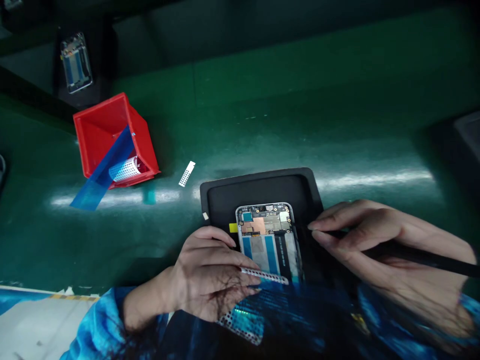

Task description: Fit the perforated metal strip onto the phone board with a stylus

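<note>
An opened phone (268, 240) with bare circuit board and blue strips lies in a black tray (258, 190) on the green bench. My left hand (210, 272) rests on the tray's left side beside the phone and pinches a thin white perforated strip (264, 276) across the phone's lower part. My right hand (378, 250) sits at the phone's right and grips a slim black tool (412, 255) like a pen, its tip close to the phone's right edge.
A red bin (112, 137) stands at the back left with a blue film strip (103, 172) and a white perforated sheet hanging out. A small white strip (187, 174) lies on the bench. Another opened phone (76, 62) lies at the far left.
</note>
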{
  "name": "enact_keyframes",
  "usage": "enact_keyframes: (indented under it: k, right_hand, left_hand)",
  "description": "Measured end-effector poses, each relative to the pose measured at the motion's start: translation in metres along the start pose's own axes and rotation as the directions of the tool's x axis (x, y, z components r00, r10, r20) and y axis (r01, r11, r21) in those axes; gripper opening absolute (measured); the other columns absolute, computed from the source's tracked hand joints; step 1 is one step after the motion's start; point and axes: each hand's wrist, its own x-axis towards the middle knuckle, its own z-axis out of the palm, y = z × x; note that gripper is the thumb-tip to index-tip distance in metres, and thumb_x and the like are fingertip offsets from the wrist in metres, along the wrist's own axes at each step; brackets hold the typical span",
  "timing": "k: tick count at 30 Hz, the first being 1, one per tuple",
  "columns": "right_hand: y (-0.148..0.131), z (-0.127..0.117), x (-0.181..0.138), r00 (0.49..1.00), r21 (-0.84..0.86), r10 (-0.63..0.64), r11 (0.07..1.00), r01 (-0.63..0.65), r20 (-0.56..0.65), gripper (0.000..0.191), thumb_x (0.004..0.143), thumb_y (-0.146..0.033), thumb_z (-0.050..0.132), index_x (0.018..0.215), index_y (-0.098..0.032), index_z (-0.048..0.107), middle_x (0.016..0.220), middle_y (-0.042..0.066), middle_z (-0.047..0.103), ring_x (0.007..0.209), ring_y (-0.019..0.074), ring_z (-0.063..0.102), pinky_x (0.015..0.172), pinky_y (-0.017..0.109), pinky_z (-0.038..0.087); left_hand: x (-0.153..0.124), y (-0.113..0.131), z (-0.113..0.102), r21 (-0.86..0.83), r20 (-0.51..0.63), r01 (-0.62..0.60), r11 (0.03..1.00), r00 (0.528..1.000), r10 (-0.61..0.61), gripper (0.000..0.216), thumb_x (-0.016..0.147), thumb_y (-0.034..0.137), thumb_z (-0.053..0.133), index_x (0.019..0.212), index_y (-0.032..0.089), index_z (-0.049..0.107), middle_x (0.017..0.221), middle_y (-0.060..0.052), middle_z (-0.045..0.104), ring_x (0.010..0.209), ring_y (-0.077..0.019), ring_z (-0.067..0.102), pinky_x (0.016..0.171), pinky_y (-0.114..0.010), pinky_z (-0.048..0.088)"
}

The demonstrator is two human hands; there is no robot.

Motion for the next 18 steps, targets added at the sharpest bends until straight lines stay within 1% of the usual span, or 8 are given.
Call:
enact_keyframes:
  k: [3,5,9,11,13,15,16,18]
  right_hand:
    - [-0.0013,0.0001,0.0003,1.0,-0.021,-0.007,1.0,0.007,0.008,0.029,0.086,-0.018,0.085,0.071,-0.032,0.065,0.079,-0.004,0.081,0.068,0.0194,0.081,0.058,0.029,0.068]
    - [-0.0019,-0.0001,-0.0001,1.0,-0.026,-0.009,1.0,0.01,0.011,0.029,0.085,-0.019,0.086,0.07,-0.032,0.065,0.079,-0.004,0.081,0.068,0.02,0.081,0.058,0.029,0.067]
    - [-0.0038,-0.0008,0.0001,1.0,-0.02,-0.018,1.0,0.019,0.022,0.03,0.084,-0.016,0.087,0.07,-0.03,0.064,0.079,-0.004,0.081,0.068,0.017,0.08,0.06,0.024,0.065]
    - [-0.0051,-0.0004,0.0022,0.999,-0.021,-0.019,1.0,0.02,0.032,0.03,0.085,-0.014,0.085,0.07,-0.03,0.065,0.079,-0.004,0.081,0.067,0.0164,0.079,0.059,0.025,0.065]
    - [-0.0055,0.001,0.0048,1.0,0.01,0.005,1.0,-0.005,0.027,0.03,0.083,-0.013,0.086,0.068,-0.029,0.066,0.077,-0.003,0.081,0.066,0.0166,0.079,0.059,0.025,0.064]
    - [-0.0039,0.0026,0.0059,0.999,0.075,0.049,0.996,-0.047,-0.02,0.031,0.079,-0.011,0.088,0.066,-0.028,0.066,0.076,-0.002,0.081,0.065,0.0169,0.078,0.059,0.026,0.064]
    - [-0.0022,0.0032,0.005,0.996,0.114,0.074,0.991,-0.067,-0.053,0.028,0.079,-0.011,0.088,0.069,-0.029,0.068,0.077,-0.002,0.081,0.065,0.0174,0.077,0.058,0.027,0.064]
    - [0.0028,0.0029,-0.0006,0.983,0.167,0.104,0.983,-0.079,-0.149,0.021,0.086,-0.014,0.082,0.083,-0.031,0.071,0.083,-0.002,0.08,0.066,0.0192,0.077,0.055,0.031,0.064]
  left_hand:
    - [-0.0008,-0.0001,0.0008,0.006,-0.007,0.012,1.0,1.0,-0.012,0.003,0.095,0.023,0.085,0.094,0.021,0.083,0.09,0.001,0.094,0.068,-0.0158,0.087,0.088,-0.032,0.071]
    - [-0.0008,-0.0008,0.0011,0.003,-0.005,0.004,1.0,1.0,-0.004,0.004,0.095,0.024,0.086,0.095,0.02,0.083,0.091,0.0,0.095,0.069,-0.0161,0.087,0.088,-0.032,0.07]
    - [0.0005,-0.0026,0.0001,0.004,-0.003,-0.014,1.0,1.0,0.014,0.007,0.097,0.024,0.084,0.093,0.019,0.082,0.091,-0.002,0.095,0.071,-0.0155,0.088,0.088,-0.031,0.069]
    - [0.0014,-0.0031,-0.0009,0.022,0.011,-0.037,0.999,0.999,0.037,0.007,0.099,0.026,0.082,0.095,0.02,0.081,0.091,-0.001,0.095,0.071,-0.0157,0.089,0.086,-0.031,0.07]
    - [0.0021,-0.0038,-0.0015,0.04,0.025,-0.058,0.998,0.998,0.057,0.007,0.101,0.027,0.08,0.097,0.021,0.08,0.09,-0.001,0.095,0.072,-0.0163,0.089,0.085,-0.032,0.071]
    - [0.0025,-0.0049,-0.0013,0.033,0.019,-0.072,0.997,0.997,0.072,0.007,0.1,0.028,0.08,0.097,0.022,0.08,0.09,-0.001,0.095,0.071,-0.0162,0.089,0.084,-0.032,0.071]
    - [0.0025,-0.0056,-0.001,0.019,0.008,-0.075,0.997,0.997,0.075,0.008,0.1,0.029,0.081,0.096,0.022,0.08,0.089,-0.002,0.095,0.069,-0.0157,0.088,0.083,-0.032,0.071]
    - [0.002,-0.0068,0.0001,-0.025,-0.033,-0.079,0.997,0.996,0.078,0.013,0.1,0.032,0.081,0.092,0.021,0.08,0.086,-0.001,0.094,0.063,-0.0137,0.085,0.088,-0.033,0.07]
